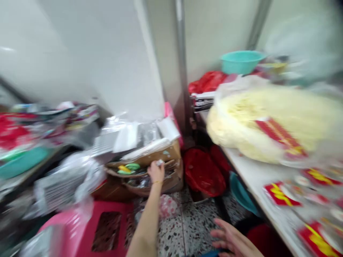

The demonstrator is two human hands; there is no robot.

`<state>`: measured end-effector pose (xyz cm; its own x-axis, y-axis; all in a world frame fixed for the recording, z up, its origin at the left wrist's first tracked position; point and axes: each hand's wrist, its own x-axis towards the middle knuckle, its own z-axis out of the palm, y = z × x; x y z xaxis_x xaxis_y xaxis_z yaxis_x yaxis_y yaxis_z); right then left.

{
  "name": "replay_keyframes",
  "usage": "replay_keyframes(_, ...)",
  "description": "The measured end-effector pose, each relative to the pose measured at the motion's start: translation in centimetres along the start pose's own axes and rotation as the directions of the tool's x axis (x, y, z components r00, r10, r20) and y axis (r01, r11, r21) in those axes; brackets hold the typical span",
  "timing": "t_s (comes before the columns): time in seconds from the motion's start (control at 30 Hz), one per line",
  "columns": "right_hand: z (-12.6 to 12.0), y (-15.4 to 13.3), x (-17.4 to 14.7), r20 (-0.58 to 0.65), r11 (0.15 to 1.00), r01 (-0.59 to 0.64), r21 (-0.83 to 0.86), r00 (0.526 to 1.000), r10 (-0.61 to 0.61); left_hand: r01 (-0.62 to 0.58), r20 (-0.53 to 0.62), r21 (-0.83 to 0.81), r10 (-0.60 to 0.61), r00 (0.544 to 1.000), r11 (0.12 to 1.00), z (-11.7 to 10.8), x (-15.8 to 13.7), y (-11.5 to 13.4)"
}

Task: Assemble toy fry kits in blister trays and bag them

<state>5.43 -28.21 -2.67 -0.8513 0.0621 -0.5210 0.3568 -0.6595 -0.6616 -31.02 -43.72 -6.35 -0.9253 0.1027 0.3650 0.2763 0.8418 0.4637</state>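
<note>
My left hand point(155, 172) reaches out over a worn cardboard box point(152, 189) on the floor. Its fingers are closed around a small crumpled white piece point(160, 162), too blurred to name. Inside the box lie yellow and green items point(129, 168) and some clear plastic packs. At the lower right, my right hand point(232, 238) is held above the floor, fingers apart and holding nothing. A blue shape point(211, 253) shows just below it, cut off by the frame edge.
A pink stool point(88, 221) stands at left beside plastic-wrapped stacks point(63, 182). Red bags point(205, 173) sit on the speckled floor. The right-hand table point(249, 175) carries a big bag of pale yellow pieces point(268, 114), red-yellow packets point(282, 193) and a turquoise basin point(241, 62).
</note>
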Motion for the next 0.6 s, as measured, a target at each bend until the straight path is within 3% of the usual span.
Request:
replay_keyframes(0.1, 1.0, -1.2, -1.1, -0.063, 0.981, 0.135, -0.138, 0.987, -0.145, 0.009, -0.063, -0.078, -0.014, 0.998, 0.997, 0.5, -0.8, 0.4)
replay_keyframes(0.17, 0.3, -2.5, -1.8, -0.096, 0.936, 0.250, -0.246, 0.955, -0.280, -0.024, -0.222, -0.180, -0.017, 0.975, 0.983, 1.9, -2.1, 2.0)
replay_keyframes(0.23, -1.0, -4.1, -3.2, -0.160, 0.857, 0.355, -0.374, 0.886, -0.436, -0.167, -0.233, -0.336, 0.089, 0.968, 0.927, 2.7, -4.7, 5.4)
replay_keyframes(0.3, -2.8, -5.6, -5.4, -0.235, 0.740, 0.383, -0.553, 0.781, -0.579, -0.308, -0.109, -0.519, 0.296, 0.949, 0.798, 2.4, -8.4, 10.6)
replay_keyframes(0.33, -3.8, -6.3, -6.7, -0.263, 0.667, 0.359, -0.653, 0.719, -0.644, -0.342, -0.034, -0.607, 0.406, 0.913, 0.717, 2.0, -10.4, 13.6)
replay_keyframes(0.37, -4.9, -6.9, -8.0, -0.280, 0.587, 0.313, -0.746, 0.653, -0.704, -0.361, 0.041, -0.683, 0.526, 0.849, 0.635, 1.5, -12.3, 16.7)
replay_keyframes(0.47, -8.6, -8.1, -11.2, -0.249, 0.337, 0.099, -0.936, 0.489, -0.836, -0.413, 0.136, -0.794, 0.794, 0.593, 0.445, 1.0, -16.5, 25.3)
replay_keyframes(0.53, -11.1, -8.4, -12.3, -0.209, 0.205, -0.059, -0.977, 0.458, -0.864, -0.492, 0.159, -0.773, 0.874, 0.459, 0.399, 1.8, -18.1, 29.7)
replay_keyframes(0.6, -13.0, -8.6, -12.7, -0.175, 0.102, -0.173, -0.980, 0.488, -0.855, -0.574, 0.199, -0.716, 0.904, 0.378, 0.398, 3.1, -19.1, 32.8)
